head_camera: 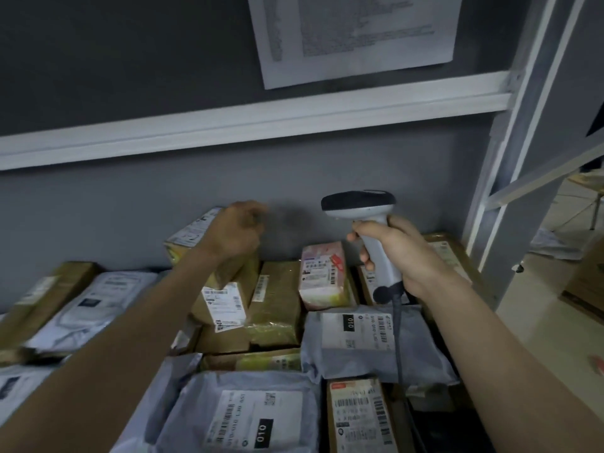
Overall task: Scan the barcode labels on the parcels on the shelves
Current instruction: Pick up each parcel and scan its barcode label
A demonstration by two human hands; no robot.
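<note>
You are holding the barcode scanner in your right hand, fingers wrapped around its pale handle, its dark head facing the grey back wall above the parcels rather than down at any label. Its cable is hanging from the handle's base and trailing across the grey mailer bag near the shelf's right end.

Your left hand is reaching to the back of the shelf with fingers curled at the top of a tilted cardboard box that is leaning against the wall; whether they are actually gripping it I cannot tell, since motion blur hides them.

The remaining parcels are lying crowded across the shelf: a pink-wrapped parcel just below the scanner, a brown taped box beside it, and a white mailer at the front edge.

Watch the tilted box: pulling it could be tipping the small labelled box resting under it. The dangling cable may be snagging a mailer corner as you swing across. With labels packed this near together, you are also risking reading a neighbour's code instead of the intended one.
</note>
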